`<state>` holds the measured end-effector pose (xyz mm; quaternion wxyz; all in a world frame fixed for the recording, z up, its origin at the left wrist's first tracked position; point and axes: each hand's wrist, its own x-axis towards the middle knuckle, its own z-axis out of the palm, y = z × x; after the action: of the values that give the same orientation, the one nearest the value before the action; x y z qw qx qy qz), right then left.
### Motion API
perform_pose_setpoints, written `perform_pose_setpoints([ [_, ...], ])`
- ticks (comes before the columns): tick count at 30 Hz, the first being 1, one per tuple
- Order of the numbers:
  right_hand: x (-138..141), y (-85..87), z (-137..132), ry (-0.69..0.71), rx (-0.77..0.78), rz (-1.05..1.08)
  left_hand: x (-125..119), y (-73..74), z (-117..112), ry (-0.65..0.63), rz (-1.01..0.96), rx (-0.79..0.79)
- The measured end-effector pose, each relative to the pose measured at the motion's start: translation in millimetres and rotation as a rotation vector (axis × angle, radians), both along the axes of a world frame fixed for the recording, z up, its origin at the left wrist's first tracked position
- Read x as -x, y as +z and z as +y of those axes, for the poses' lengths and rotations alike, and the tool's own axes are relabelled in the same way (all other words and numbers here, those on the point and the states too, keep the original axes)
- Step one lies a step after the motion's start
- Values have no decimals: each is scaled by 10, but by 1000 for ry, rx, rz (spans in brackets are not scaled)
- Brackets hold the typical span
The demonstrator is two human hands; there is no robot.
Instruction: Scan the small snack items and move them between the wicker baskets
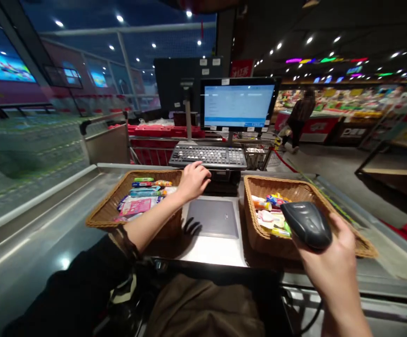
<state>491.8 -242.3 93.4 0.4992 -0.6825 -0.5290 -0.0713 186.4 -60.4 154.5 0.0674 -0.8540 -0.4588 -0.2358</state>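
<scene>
My right hand is wrapped round a black handheld barcode scanner, held up over the near side of the right wicker basket. Small colourful packets lie in that basket. My left hand reaches forward just short of the black keyboard, holding nothing, its fingers bent and slightly apart. Beneath my left forearm stands the left wicker basket, with several packaged goods inside. A grey flat panel lies in the white counter between the baskets, and my left hand's shadow falls beside it.
Behind the keyboard stands a lit monitor on a post. Metal counter surfaces run along both sides. Beyond are shopping carts with red parts. A person walks in the aisle at the right. A cable hangs near my right wrist.
</scene>
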Motion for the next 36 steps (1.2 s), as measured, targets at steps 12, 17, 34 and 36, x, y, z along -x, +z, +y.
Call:
perform_pose_setpoints([
  [12,733,94,248,215,31,-98,1403,-777,287,379,363,590],
  [17,855,45,245,251,32,-128,1331,-892,361,366,445,582],
  [34,1098,-20,224,315,106,-80,1334,-771,183,324,516,483],
  [36,1103,-31,218,318,101,-78,1287,-823,189,322,557,482],
])
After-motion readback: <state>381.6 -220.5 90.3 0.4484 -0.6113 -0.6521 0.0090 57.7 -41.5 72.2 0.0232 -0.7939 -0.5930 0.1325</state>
